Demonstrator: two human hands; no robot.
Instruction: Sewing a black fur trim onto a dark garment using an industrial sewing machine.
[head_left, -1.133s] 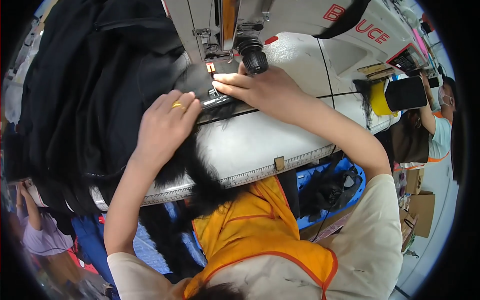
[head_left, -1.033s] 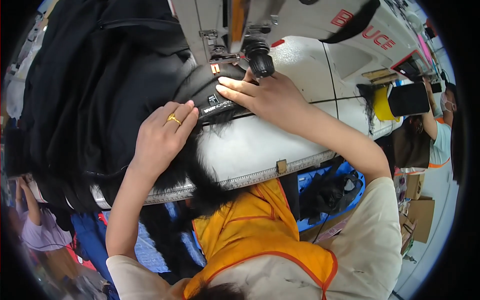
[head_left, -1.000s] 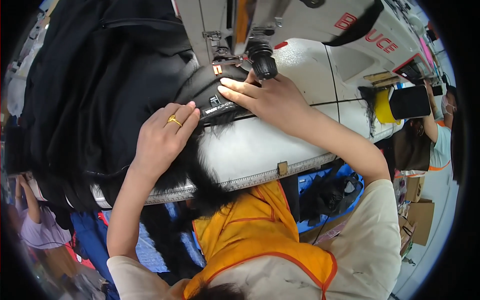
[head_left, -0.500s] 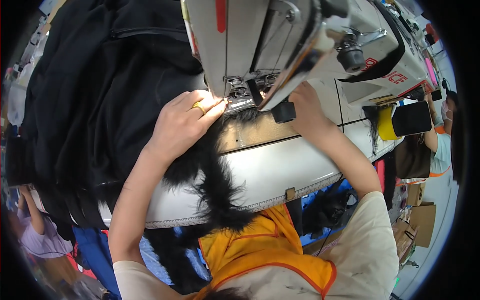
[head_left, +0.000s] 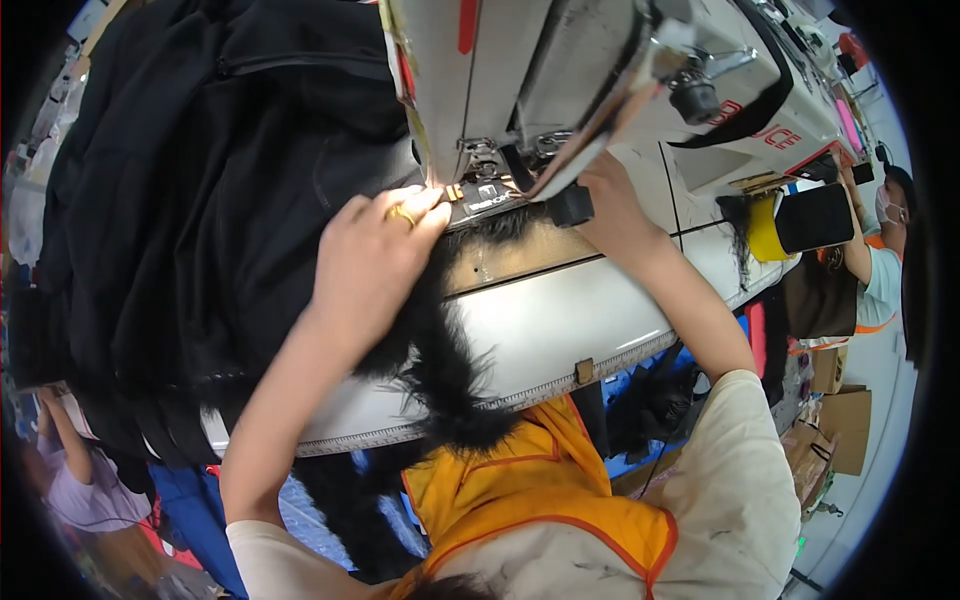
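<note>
A white sewing machine point(head_left: 450, 80) stands over a black garment point(head_left: 200, 180) that spreads across the left of the table. My left hand point(head_left: 380, 250), with a gold ring, has its fingers curled together on the fabric edge beside the lit presser foot point(head_left: 480, 160). A black label strip point(head_left: 490, 200) lies under the machine head, with black fluffy trim point(head_left: 450, 395) below it, hanging over the table's front. My right hand point(head_left: 625, 225) reaches in at the right of the head; its fingers are mostly hidden behind it.
A yellow-and-black pad point(head_left: 800, 220) juts from the table point(head_left: 530, 320) at the right. A co-worker point(head_left: 870, 290) sits beyond it, and another person point(head_left: 85, 480) is at lower left. Below are a blue bin point(head_left: 630, 450) and a cardboard box point(head_left: 845, 430).
My left hand has moved up and right to the presser foot. My right hand has shifted rightward, behind the machine head. The view has shifted, and light now shows at the needle area.
</note>
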